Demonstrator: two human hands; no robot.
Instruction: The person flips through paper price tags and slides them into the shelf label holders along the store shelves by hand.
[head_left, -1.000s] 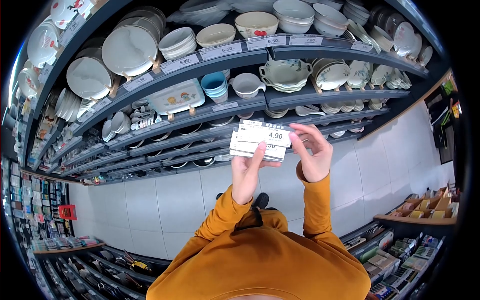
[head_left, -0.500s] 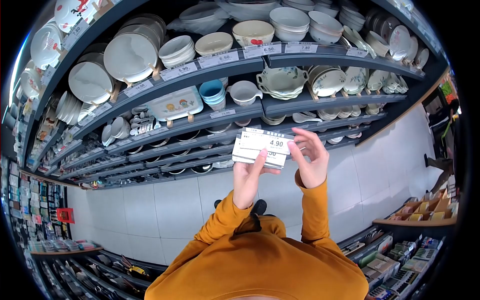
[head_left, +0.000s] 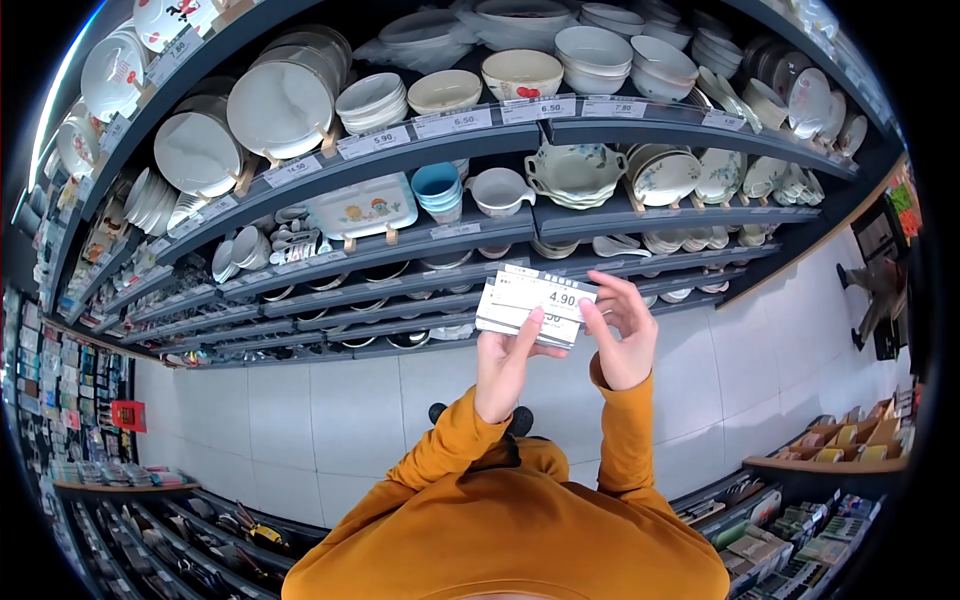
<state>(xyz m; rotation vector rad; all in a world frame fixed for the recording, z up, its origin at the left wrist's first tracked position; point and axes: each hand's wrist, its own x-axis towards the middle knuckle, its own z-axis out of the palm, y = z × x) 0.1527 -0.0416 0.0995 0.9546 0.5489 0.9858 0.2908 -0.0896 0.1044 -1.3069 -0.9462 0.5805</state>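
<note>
A small stack of white price cards (head_left: 530, 312) is held up before the lower shelves; the top one reads 4.90. My left hand (head_left: 507, 365) is closed on the stack from below, its thumb lying across the front. At the right edge of the cards, my right hand (head_left: 625, 335) pinches the top card between thumb and fingers. Behind them, shelves hold white plates (head_left: 281, 108), a cream bowl with a red motif (head_left: 522, 76), blue cups (head_left: 437, 190) and a white handled bowl (head_left: 500, 192). Price labels (head_left: 453, 122) line the upper shelf edge.
Tiled floor (head_left: 350, 420) lies below, with my shoes on it. A red box (head_left: 128, 415) is at the far left. Low shelves with packaged goods (head_left: 800, 540) stand at the lower right, beneath a wooden tray (head_left: 850, 440). Another person (head_left: 880, 298) is at the right edge.
Both hands and the cards sit slightly lower in the view, the cards a little further right. The view has shifted slightly, and another person has come into sight at the right edge.
</note>
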